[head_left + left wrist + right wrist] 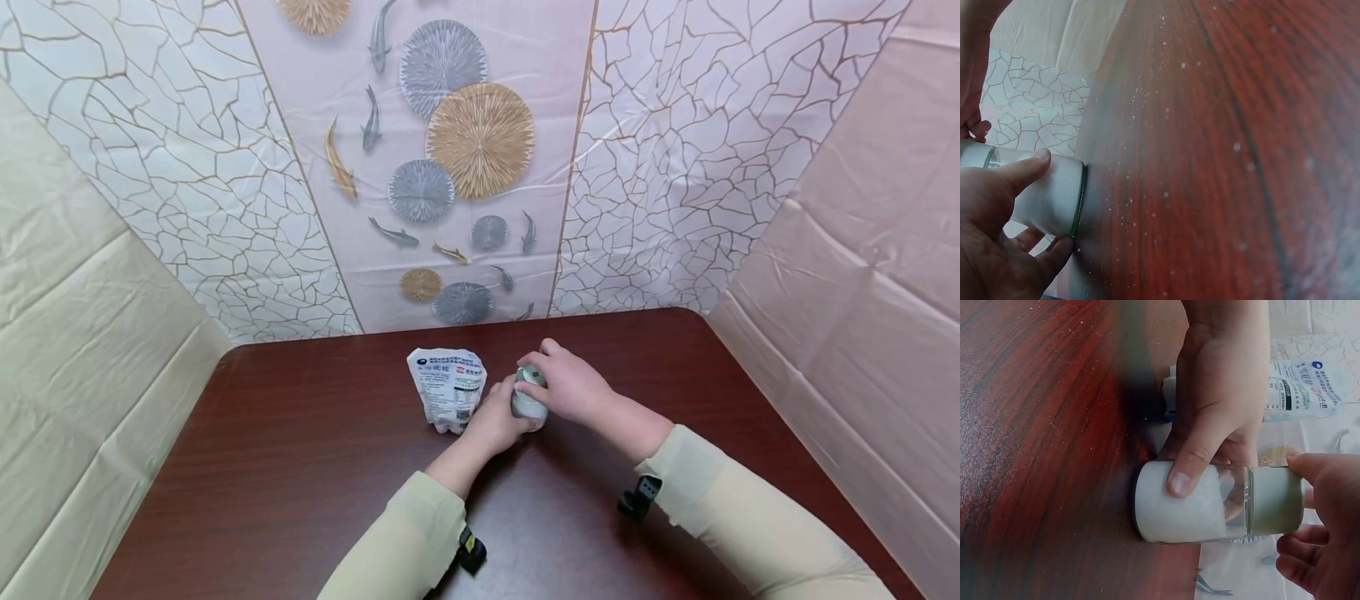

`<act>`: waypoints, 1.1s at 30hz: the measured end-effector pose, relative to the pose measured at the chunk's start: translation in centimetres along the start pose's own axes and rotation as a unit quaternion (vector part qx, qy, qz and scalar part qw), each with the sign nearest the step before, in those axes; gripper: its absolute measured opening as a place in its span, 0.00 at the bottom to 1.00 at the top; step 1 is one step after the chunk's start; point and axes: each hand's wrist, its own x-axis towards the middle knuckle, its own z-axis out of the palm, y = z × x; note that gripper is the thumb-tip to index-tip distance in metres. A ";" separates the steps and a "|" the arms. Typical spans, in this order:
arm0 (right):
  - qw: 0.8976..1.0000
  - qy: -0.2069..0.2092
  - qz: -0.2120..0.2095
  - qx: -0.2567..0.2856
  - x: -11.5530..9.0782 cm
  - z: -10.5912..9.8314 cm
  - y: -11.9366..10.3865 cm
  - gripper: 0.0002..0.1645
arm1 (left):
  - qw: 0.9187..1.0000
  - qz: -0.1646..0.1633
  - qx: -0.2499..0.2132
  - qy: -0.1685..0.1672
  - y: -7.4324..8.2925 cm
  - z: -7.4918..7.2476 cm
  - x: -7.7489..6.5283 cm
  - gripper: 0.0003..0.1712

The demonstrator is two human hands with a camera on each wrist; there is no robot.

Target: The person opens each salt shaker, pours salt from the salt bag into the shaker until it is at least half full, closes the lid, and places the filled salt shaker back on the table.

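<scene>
A clear glass jar [1179,512] of white grains stands upright on the table, topped by a pale green lid [1275,501]. My left hand [495,421] grips the jar's body low down, its thumb lying across the glass in both wrist views. Above it, my right hand [573,387] holds the lid between thumb and fingers. The lid sits on the jar's neck. Just left of the left hand is a white printed pouch [447,385], standing on the table and partly hidden behind that hand in the right wrist view.
The dark red-brown wooden table [285,467] has small white specks on its surface in the left wrist view. A patterned cloth wall [465,250] rises behind the table's back edge, with plain cloth walls on both sides.
</scene>
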 end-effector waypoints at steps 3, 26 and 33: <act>1.000 -0.002 -0.015 0.003 0.0 -0.2 0.2 0.21 | 1.000 -0.001 -0.001 -0.002 0.0 -0.1 0.0 0.47; 0.982 -0.079 -0.166 0.033 -0.1 -1.6 1.4 0.21 | 1.000 -0.015 0.022 -0.004 0.2 -0.1 0.1 0.49; 0.982 -0.072 -0.169 0.032 0.0 -1.6 1.4 0.20 | 1.000 -0.018 0.024 -0.009 0.4 -0.3 -0.1 0.50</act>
